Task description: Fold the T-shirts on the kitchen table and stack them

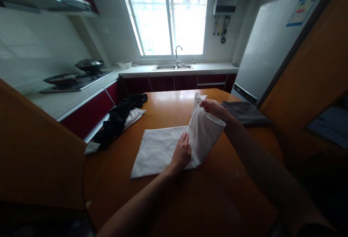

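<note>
A white cloth [160, 149] lies spread on the wooden table in front of me, and its right part is raised off the surface. My left hand [181, 152] rests on the cloth near the base of the raised part, fingers stretched out and pressing down. At the upper edge of that raised part, my right hand [216, 109] is closed on the fabric, which hangs in loose folds below it. Whether the cloth is a garment I cannot tell.
Dark clothes [119, 117] with a white piece among them lie on the table's left side. A folded grey cloth [244, 113] lies at the right. Beyond the round-edged table [168, 103] are a sink [165, 67], a stove with pans [89, 65] and a fridge [269, 41].
</note>
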A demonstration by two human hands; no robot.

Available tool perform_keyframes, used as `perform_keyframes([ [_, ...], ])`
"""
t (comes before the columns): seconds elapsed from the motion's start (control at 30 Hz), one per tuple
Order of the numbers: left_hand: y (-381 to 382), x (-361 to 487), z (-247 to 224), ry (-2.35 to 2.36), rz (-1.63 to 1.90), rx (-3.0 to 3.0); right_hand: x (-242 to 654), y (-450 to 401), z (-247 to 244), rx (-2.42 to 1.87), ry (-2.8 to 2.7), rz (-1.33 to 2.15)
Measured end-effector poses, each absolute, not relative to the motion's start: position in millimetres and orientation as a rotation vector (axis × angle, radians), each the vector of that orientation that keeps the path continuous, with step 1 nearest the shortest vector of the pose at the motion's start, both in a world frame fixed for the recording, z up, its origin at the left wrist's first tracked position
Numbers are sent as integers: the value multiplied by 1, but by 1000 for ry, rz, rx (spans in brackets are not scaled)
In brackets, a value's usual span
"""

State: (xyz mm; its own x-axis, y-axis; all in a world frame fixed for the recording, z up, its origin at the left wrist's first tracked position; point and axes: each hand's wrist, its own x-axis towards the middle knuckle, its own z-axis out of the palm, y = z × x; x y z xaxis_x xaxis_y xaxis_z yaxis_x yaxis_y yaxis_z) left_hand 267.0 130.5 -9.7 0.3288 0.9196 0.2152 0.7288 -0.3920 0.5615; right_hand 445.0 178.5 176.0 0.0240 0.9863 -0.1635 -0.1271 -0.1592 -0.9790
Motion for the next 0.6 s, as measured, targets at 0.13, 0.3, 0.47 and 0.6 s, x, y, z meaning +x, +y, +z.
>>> perform_keyframes([
  [0.13, 146, 251, 60, 1170, 1185, 1594, 423, 181, 172, -1200, -1118, 1290],
  [0.3, 155, 224, 134, 849, 1096, 1216, 370, 170, 168, -1107, -1255, 1319],
  [0.47, 151, 192, 125, 835, 1101, 1065, 318, 166, 144, -1083, -1323, 1546],
  [0.6, 151, 166, 97, 977, 1103, 1010, 315, 170, 122, -1011, -1340, 1780],
])
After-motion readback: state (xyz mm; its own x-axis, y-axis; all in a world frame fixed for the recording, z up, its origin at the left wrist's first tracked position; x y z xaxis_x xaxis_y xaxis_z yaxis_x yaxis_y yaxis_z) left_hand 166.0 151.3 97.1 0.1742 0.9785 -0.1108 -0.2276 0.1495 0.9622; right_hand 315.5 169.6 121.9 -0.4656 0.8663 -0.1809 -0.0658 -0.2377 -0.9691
